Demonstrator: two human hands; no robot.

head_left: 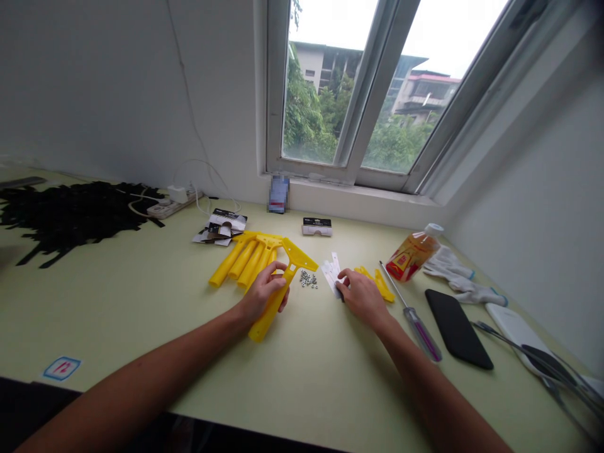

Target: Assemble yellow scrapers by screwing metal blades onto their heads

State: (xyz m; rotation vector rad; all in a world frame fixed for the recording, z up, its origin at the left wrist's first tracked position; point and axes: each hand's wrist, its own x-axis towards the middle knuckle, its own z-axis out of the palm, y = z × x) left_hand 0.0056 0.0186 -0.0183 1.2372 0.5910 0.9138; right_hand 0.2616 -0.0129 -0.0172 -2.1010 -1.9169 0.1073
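Observation:
My left hand (265,292) is wrapped round the handle of a yellow scraper (268,318), whose wide flat head points up and away to the right. My right hand (363,292) reaches down to a few thin whitish strips (331,272) on the table. Its fingertips are pinched together over their near end, where a small dark piece shows; what they grip is hidden. Between the hands lies a small pile of metal nuts or screws (308,279). Several more yellow scraper handles (245,264) lie behind my left hand. Small yellow parts (384,286) lie just beyond my right hand.
To the right are a screwdriver (419,327), a bottle of orange liquid (413,251), white gloves (465,283), a black phone (457,327) and cables. Black strips (85,211) are heaped at far left beside a power strip (174,204). Cardboard packaging (226,223) lies behind the handles.

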